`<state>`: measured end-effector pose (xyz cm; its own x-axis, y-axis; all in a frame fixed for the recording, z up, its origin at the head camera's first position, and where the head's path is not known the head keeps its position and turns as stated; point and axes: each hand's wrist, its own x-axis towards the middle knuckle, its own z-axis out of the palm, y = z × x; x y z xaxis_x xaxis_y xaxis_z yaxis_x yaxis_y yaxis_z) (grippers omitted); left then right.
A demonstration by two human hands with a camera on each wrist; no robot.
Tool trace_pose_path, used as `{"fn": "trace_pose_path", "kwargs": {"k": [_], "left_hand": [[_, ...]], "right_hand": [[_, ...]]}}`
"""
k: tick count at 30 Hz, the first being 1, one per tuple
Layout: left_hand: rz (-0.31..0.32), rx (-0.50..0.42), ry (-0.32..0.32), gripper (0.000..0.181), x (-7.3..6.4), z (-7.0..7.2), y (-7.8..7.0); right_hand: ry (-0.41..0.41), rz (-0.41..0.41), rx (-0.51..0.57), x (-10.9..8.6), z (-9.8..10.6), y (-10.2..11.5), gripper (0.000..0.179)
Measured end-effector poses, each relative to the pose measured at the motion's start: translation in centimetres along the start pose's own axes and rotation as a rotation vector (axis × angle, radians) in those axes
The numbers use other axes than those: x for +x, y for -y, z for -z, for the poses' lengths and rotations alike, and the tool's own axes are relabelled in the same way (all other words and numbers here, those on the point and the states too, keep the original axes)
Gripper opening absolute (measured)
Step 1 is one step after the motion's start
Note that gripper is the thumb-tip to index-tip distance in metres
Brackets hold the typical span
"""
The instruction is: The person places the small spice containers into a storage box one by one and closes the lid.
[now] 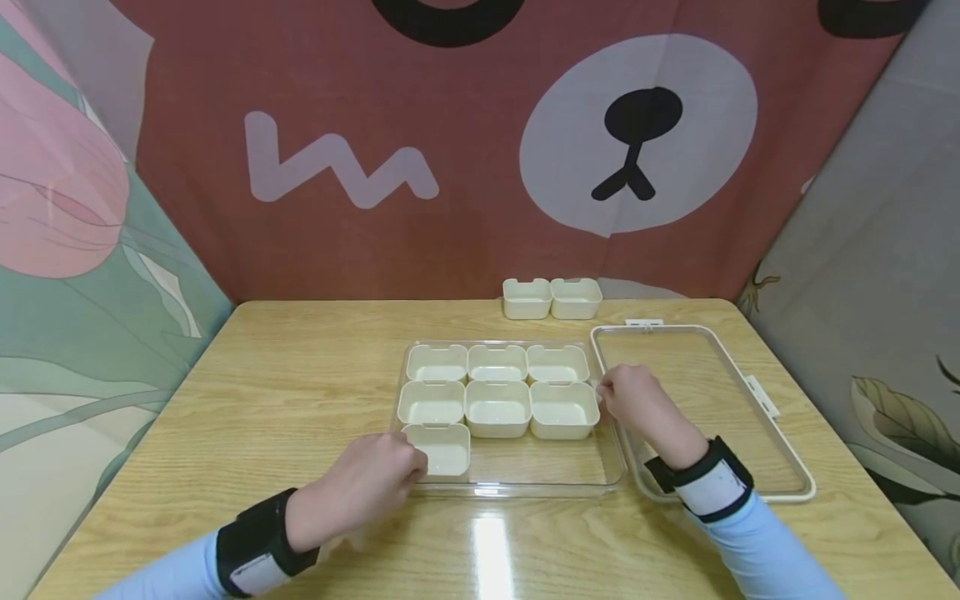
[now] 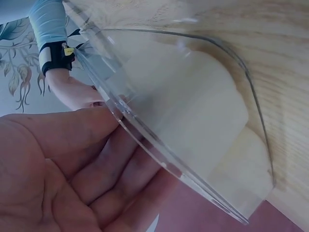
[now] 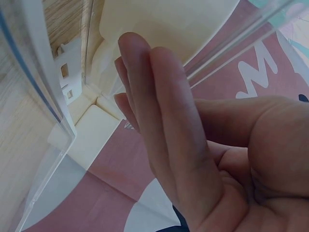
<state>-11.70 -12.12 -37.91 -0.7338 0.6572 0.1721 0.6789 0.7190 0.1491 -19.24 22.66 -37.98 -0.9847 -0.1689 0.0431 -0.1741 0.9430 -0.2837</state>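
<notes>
A clear plastic box (image 1: 542, 489) lies on the wooden table, with several cream-coloured small containers inside. Two full rows fill its back and middle, and one container (image 1: 448, 454) sits alone at the front left. My left hand (image 1: 369, 477) grips the box's rim at the front left corner, thumb and bent fingers at its edge in the left wrist view; its fingertips overlap the lone container from above. At the right wall, my right hand (image 1: 647, 414) has its fingers (image 3: 174, 111) straight and together, lying along the box's outer side close to the right container (image 1: 565, 422).
A clear lid (image 1: 757, 497) with a white rim and side latches lies flat to the right, its edge against the box. Two more cream containers (image 1: 527, 308) stand at the table's back edge. A brown cloth (image 1: 337, 242) with a bear design hangs behind.
</notes>
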Motion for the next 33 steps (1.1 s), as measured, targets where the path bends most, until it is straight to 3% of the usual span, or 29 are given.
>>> {"fn": "trace_pose_path", "kwargs": {"k": [9, 19, 28, 33], "left_hand": [[-0.016, 0.032, 0.031, 0.015, 0.09, 0.36, 0.0], [0.008, 0.058, 0.063, 0.019, -0.1, 0.61, -0.18], [0.039, -0.002, 0.089, 0.023, -0.15, 0.72, -0.06], [0.056, 0.012, 0.081, 0.023, -0.2, 0.57, 0.09]], "right_hand": [[-0.008, 0.014, -0.005, 0.04, -0.02, -0.01, 0.014], [-0.013, 0.02, -0.005, -0.08, -0.05, -0.1, 0.014], [-0.011, 0.016, -0.001, -0.08, -0.1, -0.08, 0.014], [-0.013, 0.016, -0.01, -0.02, -0.08, -0.09, 0.014]]}}
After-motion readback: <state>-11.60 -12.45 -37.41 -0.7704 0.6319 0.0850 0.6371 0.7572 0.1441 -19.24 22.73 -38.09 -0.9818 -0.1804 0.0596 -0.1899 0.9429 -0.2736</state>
